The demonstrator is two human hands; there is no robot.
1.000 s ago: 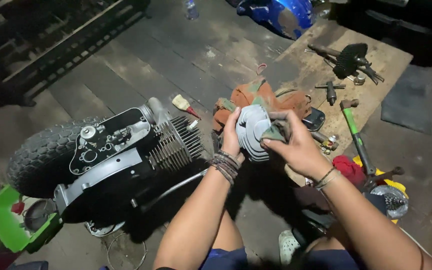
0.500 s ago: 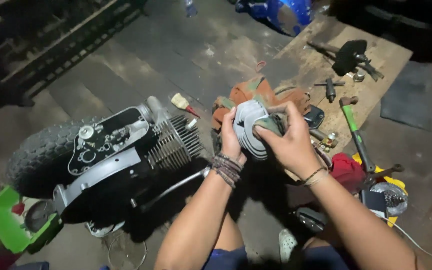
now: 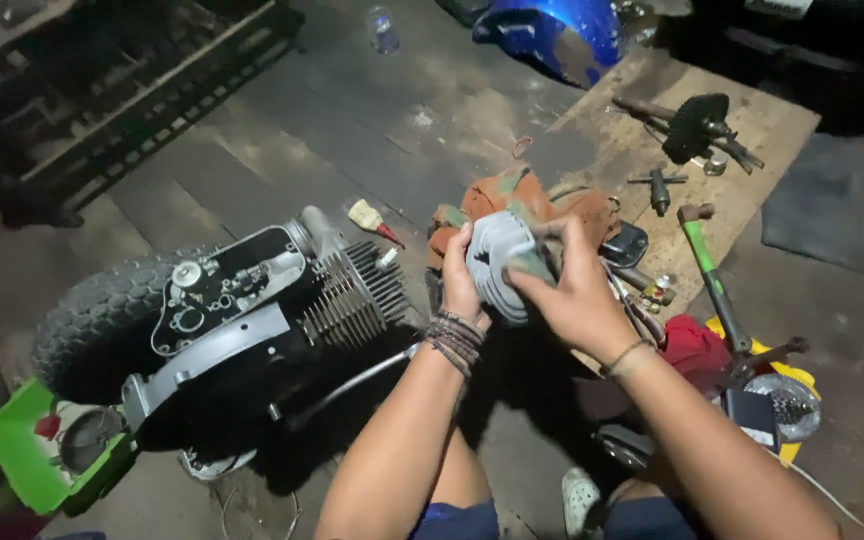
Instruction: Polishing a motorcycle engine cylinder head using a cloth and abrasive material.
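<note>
Seen from the head camera, looking down over a dark plank floor: a grey ribbed engine cylinder (image 3: 497,262) is held up between both hands, just above a rust-coloured rag (image 3: 517,200) and to the right of a small engine (image 3: 252,300) lying on its side against a knobbly tyre (image 3: 92,320). The left hand (image 3: 460,282) is closed around the cylinder's left side, fingers curled over its top, beaded bands at the wrist. The right hand (image 3: 572,290) is cupped over the right side, thumb and fingers pressed on a scrap of cloth (image 3: 530,262) against the ribs. The step in hand is judged to be wiping or cleaning the cylinder; the next move would call for the part to be turned in a firm grip so that untouched ribs are reached. Both forearms are extended forward and converge at the part. A green-handled hammer (image 3: 707,275) is laid on a wooden board (image 3: 782,130) to the right.
</note>
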